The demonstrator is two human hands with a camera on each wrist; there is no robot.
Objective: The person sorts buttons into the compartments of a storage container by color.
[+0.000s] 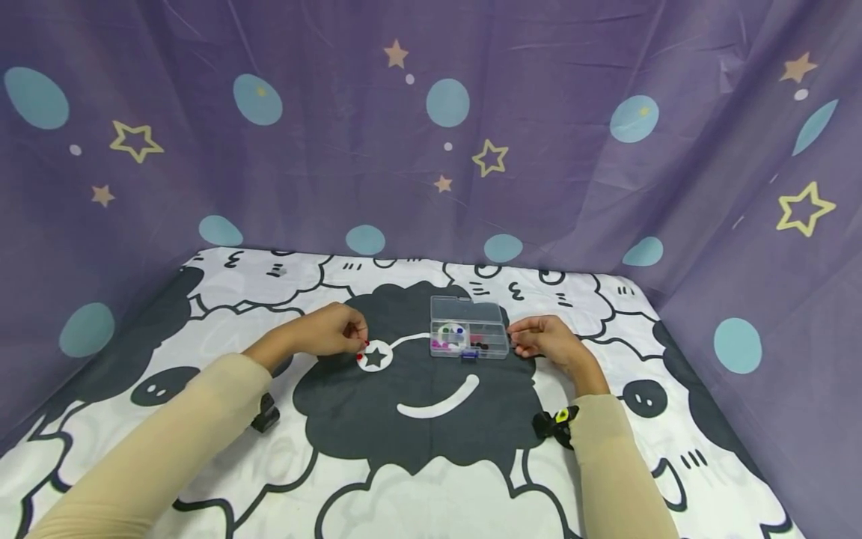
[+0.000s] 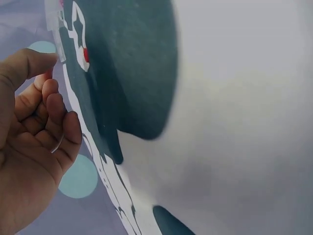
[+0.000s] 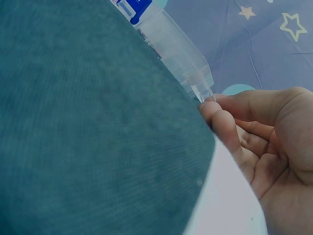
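Observation:
A clear plastic compartment box [image 1: 500, 349] lies on the cloth with its lid [image 1: 465, 308] raised at the back. Small coloured pieces [image 1: 444, 345], pink, white, red and dark, sit in its compartments; their kind is too small to tell. To the left of the box, my left hand [image 1: 331, 329] pinches a tiny red piece [image 2: 47, 74] between thumb and forefinger. Another small red piece [image 2: 86, 55] lies on the cloth's printed white star circle, just below those fingertips. At the box's right end, my right hand [image 1: 548, 337] pinches its clear edge [image 3: 208, 93] with thumb and forefinger.
A blue latch [image 1: 469, 356] shows at the box's front. The cloth [image 1: 431, 442] is white and dark grey with cartoon sheep. Behind and at both sides hangs a purple curtain [image 1: 377, 180] with stars and blue ovals. Black straps [image 1: 554, 424] sit at the wrists.

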